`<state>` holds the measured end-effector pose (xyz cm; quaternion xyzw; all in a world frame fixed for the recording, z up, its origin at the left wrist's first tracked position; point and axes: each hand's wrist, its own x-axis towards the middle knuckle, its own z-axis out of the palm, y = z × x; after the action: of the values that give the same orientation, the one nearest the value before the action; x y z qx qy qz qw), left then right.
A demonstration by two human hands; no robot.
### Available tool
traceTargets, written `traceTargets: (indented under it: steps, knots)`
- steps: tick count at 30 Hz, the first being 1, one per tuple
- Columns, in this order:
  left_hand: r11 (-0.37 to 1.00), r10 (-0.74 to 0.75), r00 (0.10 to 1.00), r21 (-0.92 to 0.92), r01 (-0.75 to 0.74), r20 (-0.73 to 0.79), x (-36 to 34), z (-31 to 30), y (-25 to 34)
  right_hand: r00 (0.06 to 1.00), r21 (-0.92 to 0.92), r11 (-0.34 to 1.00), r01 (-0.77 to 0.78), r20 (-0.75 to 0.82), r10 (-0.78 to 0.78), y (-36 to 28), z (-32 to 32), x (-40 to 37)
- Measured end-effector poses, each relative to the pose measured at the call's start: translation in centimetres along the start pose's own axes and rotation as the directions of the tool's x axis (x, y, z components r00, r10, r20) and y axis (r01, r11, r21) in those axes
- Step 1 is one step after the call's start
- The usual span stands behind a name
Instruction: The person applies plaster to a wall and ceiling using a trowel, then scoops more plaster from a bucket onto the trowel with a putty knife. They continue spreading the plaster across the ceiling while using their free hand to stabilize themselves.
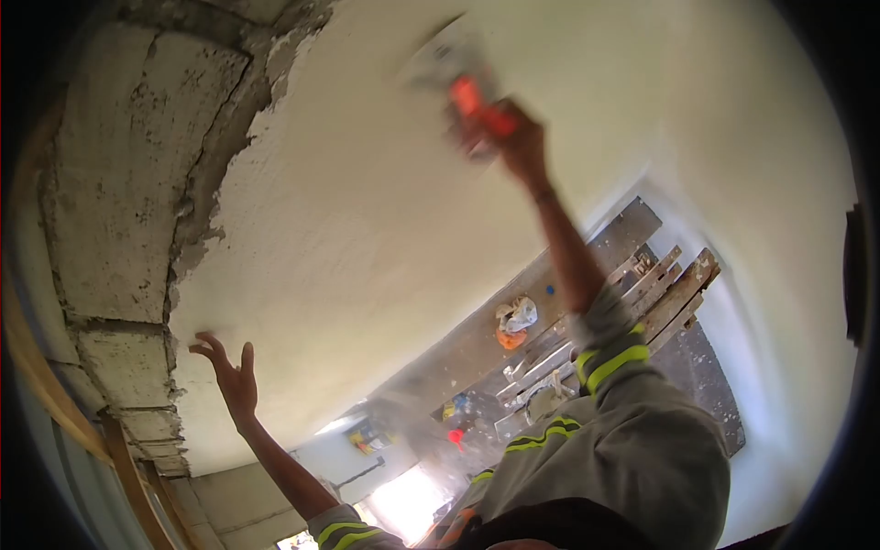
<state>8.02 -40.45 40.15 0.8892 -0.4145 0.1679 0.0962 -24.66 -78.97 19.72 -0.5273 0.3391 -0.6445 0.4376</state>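
Observation:
My right hand (513,133) is wrapped round the red handle of a plastering trowel (465,93), raised high at the upper middle. Motion smears the trowel's pale flat blade, which lies at or close to the smooth cream plastered wall (367,183); contact is hard to confirm. Lower on the left, my left hand (234,380) is empty, its fingers apart, beside the plaster's ragged edge. Whether those fingertips touch the wall cannot be made out. Both arms wear grey sleeves with yellow-green bands.
Bare block masonry (128,183) with cracked joints borders the plaster on the left. Wooden planks (674,284) lie below on the right. A white and orange plastic bag (516,321) rests on the floor. Bright light (408,500) enters at the bottom.

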Motion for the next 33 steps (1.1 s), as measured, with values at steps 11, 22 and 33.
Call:
traceTargets:
  steps: [11, 22, 33]
  knots:
    - [0.992, 0.128, 0.985, 0.038, -0.124, -0.114, -0.1, 1.1, -5.1, 0.821, -0.219, 0.971, 0.096, 0.568, 0.047, -0.7, 9.2, -26.0]
    - [0.995, 0.102, 0.991, 0.016, -0.101, -0.084, -0.1, 1.4, -4.3, 1.000, -1.000, 0.015, 0.002, 0.002, -0.031, 21.6, -57.4, -39.5]
    - [0.986, 0.158, 0.977, 0.076, -0.148, -0.143, 0.4, 2.9, -5.5, 0.290, 0.399, 0.475, -0.785, -0.441, 0.849, 12.3, -55.4, -50.3]
